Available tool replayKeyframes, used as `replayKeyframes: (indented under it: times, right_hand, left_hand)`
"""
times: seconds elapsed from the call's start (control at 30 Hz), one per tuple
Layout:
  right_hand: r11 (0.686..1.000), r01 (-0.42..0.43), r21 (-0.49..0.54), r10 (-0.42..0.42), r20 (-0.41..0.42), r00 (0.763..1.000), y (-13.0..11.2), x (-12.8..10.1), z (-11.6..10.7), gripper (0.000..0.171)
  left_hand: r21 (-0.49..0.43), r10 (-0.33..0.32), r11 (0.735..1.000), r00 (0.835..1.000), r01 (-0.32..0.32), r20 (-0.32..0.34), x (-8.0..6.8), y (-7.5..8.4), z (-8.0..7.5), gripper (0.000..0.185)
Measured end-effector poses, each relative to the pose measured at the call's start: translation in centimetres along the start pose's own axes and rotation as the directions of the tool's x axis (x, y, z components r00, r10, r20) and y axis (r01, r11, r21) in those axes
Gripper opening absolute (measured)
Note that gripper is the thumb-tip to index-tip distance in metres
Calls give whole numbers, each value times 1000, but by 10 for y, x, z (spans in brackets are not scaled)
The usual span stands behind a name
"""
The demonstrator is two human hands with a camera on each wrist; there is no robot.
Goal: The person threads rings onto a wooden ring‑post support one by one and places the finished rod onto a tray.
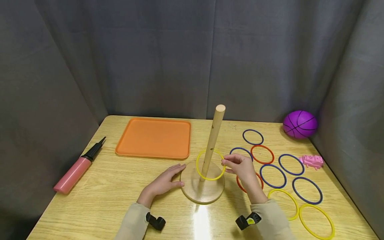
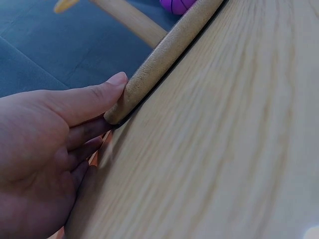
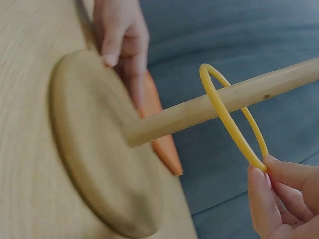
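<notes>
A pale wood-grain surface (image 1: 114, 186), with a bright patch of light glaring at its near edge, is enclosed at the back and both sides by dark grey curtains (image 1: 156, 66). On its left lies a pink pump (image 1: 72, 176), its black nozzle aimed away from the person, and beyond the middle sits an orange tray (image 1: 154, 138), longer across than deep. A purple ball (image 1: 300, 124) occupies the far right corner, with a pink toy (image 1: 312, 161) nearer; blue rings (image 1: 251, 130), red rings (image 1: 273, 158) and loose yellow rings (image 1: 333, 229) lie flat on the right. Near the centre, a round wooden base (image 1: 202, 191) rests on the surface, and its post (image 1: 214, 131) rises with the long axis upright, the cut end pointing up. A yellow ring (image 3: 234, 130) encircles this post above the base, its plane crossing the post at a slant. The right hand (image 1: 240, 166) pinches that ring's right side between thumb and fingers. The left hand (image 1: 166, 180) has its fingers extended, clasping nothing, with the thumb touching the base's left rim.
</notes>
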State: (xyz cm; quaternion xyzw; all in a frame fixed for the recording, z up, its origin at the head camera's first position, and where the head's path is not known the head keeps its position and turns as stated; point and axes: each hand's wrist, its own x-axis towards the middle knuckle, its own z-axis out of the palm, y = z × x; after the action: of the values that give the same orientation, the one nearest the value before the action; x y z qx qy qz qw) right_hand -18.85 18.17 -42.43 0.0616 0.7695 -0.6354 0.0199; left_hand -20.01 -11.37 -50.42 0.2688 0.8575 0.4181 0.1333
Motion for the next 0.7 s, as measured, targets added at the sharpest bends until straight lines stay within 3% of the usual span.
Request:
replayKeyframes:
  times: [0.3,0.7]
  right_hand:
    - [994,13,-105,-11,26,1000,23,5,13,20]
    - [957,70,-280,-70,9,997,41,13,30,7]
  left_hand:
    - [-7,-1,1000,1000,1,0,-1,2,-1,71]
    - [9,2,1000,1000,-2,-9,-1,3,-1,70]
